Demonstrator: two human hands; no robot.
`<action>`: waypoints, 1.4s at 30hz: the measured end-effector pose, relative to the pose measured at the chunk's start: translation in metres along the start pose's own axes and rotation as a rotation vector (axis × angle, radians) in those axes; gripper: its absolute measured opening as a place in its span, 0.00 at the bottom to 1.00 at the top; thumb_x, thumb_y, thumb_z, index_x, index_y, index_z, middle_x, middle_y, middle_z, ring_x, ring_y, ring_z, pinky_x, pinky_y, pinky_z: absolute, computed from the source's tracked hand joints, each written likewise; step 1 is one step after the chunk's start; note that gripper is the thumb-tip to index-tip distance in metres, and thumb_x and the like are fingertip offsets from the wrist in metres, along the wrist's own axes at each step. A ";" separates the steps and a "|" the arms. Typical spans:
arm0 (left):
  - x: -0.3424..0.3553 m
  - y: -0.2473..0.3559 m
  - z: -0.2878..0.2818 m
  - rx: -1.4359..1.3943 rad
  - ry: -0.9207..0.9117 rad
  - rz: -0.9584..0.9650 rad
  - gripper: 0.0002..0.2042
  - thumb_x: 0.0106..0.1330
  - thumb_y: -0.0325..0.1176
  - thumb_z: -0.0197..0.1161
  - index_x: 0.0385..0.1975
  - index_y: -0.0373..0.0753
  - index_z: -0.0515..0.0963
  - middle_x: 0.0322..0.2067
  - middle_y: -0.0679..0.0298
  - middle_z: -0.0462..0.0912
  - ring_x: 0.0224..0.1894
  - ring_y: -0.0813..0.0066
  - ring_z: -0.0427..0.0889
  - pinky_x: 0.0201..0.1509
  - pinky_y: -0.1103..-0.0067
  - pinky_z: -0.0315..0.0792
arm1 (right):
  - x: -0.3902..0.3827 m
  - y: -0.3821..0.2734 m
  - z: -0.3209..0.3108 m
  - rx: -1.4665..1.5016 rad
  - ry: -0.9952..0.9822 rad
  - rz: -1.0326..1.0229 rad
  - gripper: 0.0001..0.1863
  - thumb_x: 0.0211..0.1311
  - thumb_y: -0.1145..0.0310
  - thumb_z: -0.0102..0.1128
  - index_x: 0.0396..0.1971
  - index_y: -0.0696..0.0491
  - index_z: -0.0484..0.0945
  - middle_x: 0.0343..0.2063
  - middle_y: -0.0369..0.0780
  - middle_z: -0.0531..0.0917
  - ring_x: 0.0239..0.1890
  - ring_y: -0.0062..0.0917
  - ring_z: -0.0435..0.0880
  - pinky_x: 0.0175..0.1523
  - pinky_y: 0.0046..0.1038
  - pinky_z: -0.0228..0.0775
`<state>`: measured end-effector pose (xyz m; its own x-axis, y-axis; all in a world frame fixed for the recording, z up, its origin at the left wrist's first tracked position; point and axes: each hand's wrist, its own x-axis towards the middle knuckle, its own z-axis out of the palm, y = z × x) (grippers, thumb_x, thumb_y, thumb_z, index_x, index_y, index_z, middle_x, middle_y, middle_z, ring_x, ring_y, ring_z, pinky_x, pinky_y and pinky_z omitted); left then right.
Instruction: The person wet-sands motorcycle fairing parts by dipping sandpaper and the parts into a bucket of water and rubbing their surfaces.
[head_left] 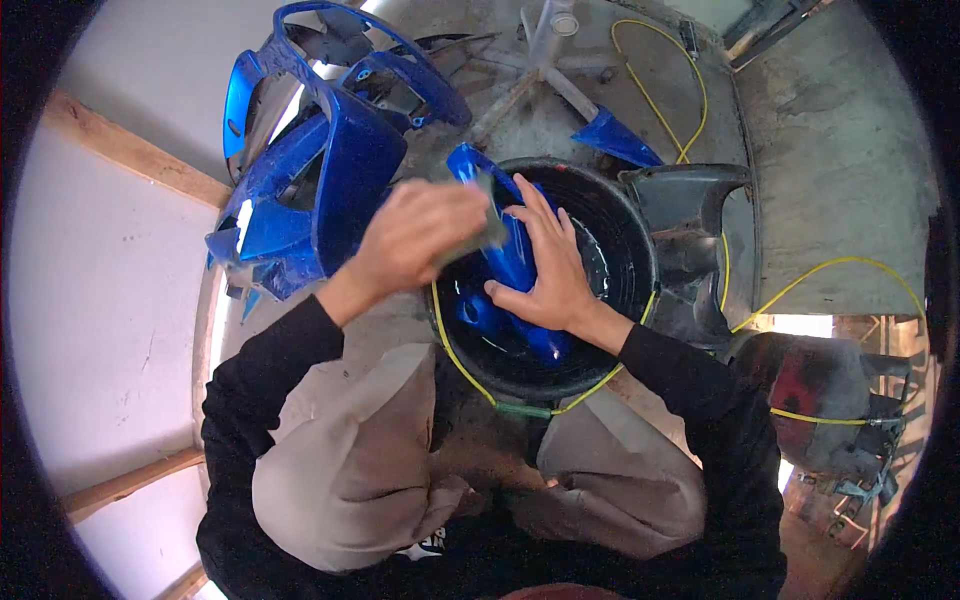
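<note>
A long blue plastic panel (514,262) stands slanted inside a black bucket (610,235) between my knees. My left hand (425,230) is closed on a greenish-grey pad (492,215) at the panel's upper left, slightly blurred. My right hand (545,265) grips the panel from the right, fingers along its upper part and thumb across its lower part. The bucket has a yellow handle with a green grip, lying toward me.
Blue fairing pieces (355,190) lean at the upper left, beside a white wall (110,300). A loose blue piece (615,135) lies near a metal five-legged base (540,70). Dark plastic parts (690,200) and yellow hoses (840,260) are at the right.
</note>
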<state>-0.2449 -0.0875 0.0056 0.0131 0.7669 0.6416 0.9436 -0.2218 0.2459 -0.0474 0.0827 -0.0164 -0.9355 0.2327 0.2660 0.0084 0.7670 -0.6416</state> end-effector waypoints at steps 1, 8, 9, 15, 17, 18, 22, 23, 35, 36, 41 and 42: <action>0.005 -0.009 -0.001 0.042 0.040 -0.028 0.18 0.63 0.27 0.70 0.54 0.37 0.84 0.60 0.56 0.87 0.63 0.53 0.85 0.62 0.61 0.77 | 0.001 -0.001 -0.004 -0.011 -0.006 0.003 0.47 0.46 0.51 0.78 0.66 0.54 0.67 0.82 0.55 0.54 0.83 0.54 0.52 0.78 0.71 0.41; -0.003 -0.003 -0.003 0.074 -0.093 0.124 0.19 0.65 0.36 0.67 0.56 0.41 0.85 0.61 0.60 0.87 0.64 0.56 0.84 0.60 0.61 0.75 | -0.002 0.002 -0.003 -0.005 -0.011 0.008 0.46 0.46 0.52 0.78 0.65 0.54 0.68 0.82 0.55 0.53 0.83 0.54 0.52 0.78 0.71 0.41; 0.003 -0.012 -0.003 0.101 -0.020 0.069 0.19 0.66 0.36 0.66 0.57 0.40 0.84 0.61 0.60 0.86 0.65 0.56 0.83 0.61 0.61 0.74 | -0.002 0.001 -0.003 -0.003 -0.014 0.005 0.46 0.46 0.52 0.78 0.65 0.54 0.68 0.82 0.55 0.53 0.83 0.54 0.52 0.78 0.71 0.41; -0.008 0.015 0.001 -0.038 -0.147 0.210 0.18 0.72 0.40 0.59 0.57 0.42 0.84 0.61 0.61 0.86 0.62 0.56 0.85 0.60 0.60 0.73 | -0.003 0.001 -0.006 0.005 0.008 -0.017 0.46 0.46 0.51 0.78 0.65 0.55 0.69 0.81 0.55 0.54 0.83 0.55 0.53 0.78 0.71 0.40; -0.007 -0.007 0.001 -0.028 -0.068 0.150 0.16 0.71 0.37 0.61 0.54 0.41 0.84 0.60 0.61 0.86 0.62 0.54 0.85 0.60 0.61 0.74 | 0.001 -0.001 -0.003 -0.010 -0.024 0.011 0.47 0.45 0.51 0.78 0.65 0.55 0.68 0.81 0.55 0.54 0.83 0.55 0.52 0.78 0.71 0.40; 0.001 -0.013 0.003 0.033 0.003 -0.028 0.17 0.69 0.34 0.63 0.55 0.39 0.84 0.60 0.60 0.86 0.62 0.53 0.85 0.62 0.61 0.75 | 0.001 0.001 -0.003 -0.013 -0.014 0.001 0.47 0.45 0.51 0.78 0.65 0.55 0.68 0.81 0.55 0.54 0.83 0.55 0.52 0.78 0.72 0.40; -0.005 0.014 0.003 -0.046 -0.140 0.159 0.19 0.64 0.34 0.67 0.55 0.39 0.84 0.61 0.58 0.86 0.65 0.52 0.83 0.61 0.61 0.80 | -0.007 0.001 -0.005 -0.001 -0.010 0.011 0.47 0.45 0.51 0.78 0.65 0.55 0.68 0.81 0.55 0.54 0.83 0.54 0.52 0.78 0.71 0.40; -0.002 0.023 0.001 -0.072 -0.222 0.191 0.19 0.64 0.33 0.67 0.55 0.38 0.84 0.61 0.58 0.86 0.65 0.52 0.83 0.64 0.59 0.79 | -0.009 0.002 -0.007 -0.011 -0.006 0.013 0.47 0.45 0.51 0.78 0.65 0.55 0.68 0.81 0.55 0.54 0.83 0.54 0.52 0.78 0.71 0.40; 0.002 -0.008 0.005 -0.071 0.008 0.065 0.19 0.65 0.38 0.68 0.53 0.37 0.84 0.59 0.58 0.87 0.63 0.53 0.84 0.65 0.61 0.77 | -0.003 -0.006 -0.003 -0.005 -0.001 -0.004 0.46 0.45 0.51 0.78 0.63 0.56 0.70 0.81 0.56 0.54 0.83 0.54 0.52 0.79 0.69 0.39; 0.009 -0.013 0.003 -0.063 0.024 -0.045 0.19 0.70 0.41 0.64 0.54 0.36 0.84 0.60 0.58 0.87 0.62 0.52 0.85 0.65 0.61 0.77 | -0.002 -0.005 -0.004 -0.004 -0.004 0.002 0.46 0.45 0.51 0.78 0.63 0.55 0.70 0.82 0.56 0.53 0.83 0.54 0.52 0.79 0.69 0.39; -0.003 0.020 0.004 -0.144 -0.058 0.088 0.19 0.67 0.39 0.68 0.54 0.38 0.85 0.59 0.57 0.88 0.61 0.51 0.86 0.62 0.62 0.79 | -0.009 0.000 -0.006 -0.003 0.013 0.004 0.45 0.46 0.50 0.78 0.63 0.55 0.70 0.81 0.56 0.54 0.83 0.55 0.52 0.79 0.69 0.38; -0.003 0.014 0.001 -0.137 -0.046 0.113 0.19 0.63 0.32 0.68 0.55 0.38 0.85 0.58 0.57 0.88 0.60 0.53 0.86 0.60 0.63 0.80 | -0.008 -0.003 -0.006 0.007 0.023 -0.007 0.45 0.46 0.50 0.78 0.63 0.55 0.70 0.81 0.56 0.54 0.83 0.55 0.52 0.79 0.69 0.38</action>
<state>-0.2316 -0.0921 0.0068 0.1346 0.7583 0.6379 0.8813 -0.3859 0.2728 -0.0375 0.0822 -0.0118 -0.9270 0.2412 0.2872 -0.0008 0.7646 -0.6445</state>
